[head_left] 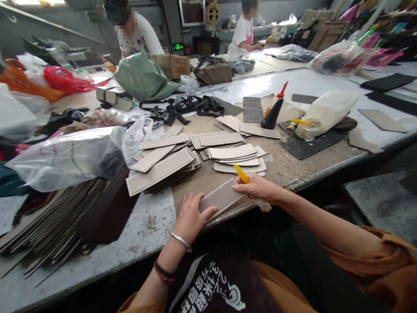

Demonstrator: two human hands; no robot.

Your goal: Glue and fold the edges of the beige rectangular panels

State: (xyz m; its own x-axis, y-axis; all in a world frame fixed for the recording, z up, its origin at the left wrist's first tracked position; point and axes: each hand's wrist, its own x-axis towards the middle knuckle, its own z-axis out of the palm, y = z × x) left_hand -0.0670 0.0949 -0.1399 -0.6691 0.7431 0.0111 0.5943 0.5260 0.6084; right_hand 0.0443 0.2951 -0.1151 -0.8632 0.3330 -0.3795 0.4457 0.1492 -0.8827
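A beige strip with a stitched-looking border point(221, 198) lies at the table's front edge, between my two hands. My left hand point(192, 213) rests on its left end, fingers laid out and the thumb stretched apart along the near side. My right hand point(259, 190) is closed around a yellow-handled brush point(241, 174) at the strip's right end. The handle's pointed end sticks up past my fingers, and a frayed tan end shows below the hand. Just beyond are loose piles of similar beige strips point(159, 171), with more strips point(233, 152) to their right.
Dark-edged panels point(65, 221) are stacked at left beside a clear plastic bag point(71, 152). A black bottle with a red nozzle point(273, 111) stands behind the strips. Right of it, a cloudy plastic container point(325, 115) lies on a dark board point(309, 145). Two people work across the table.
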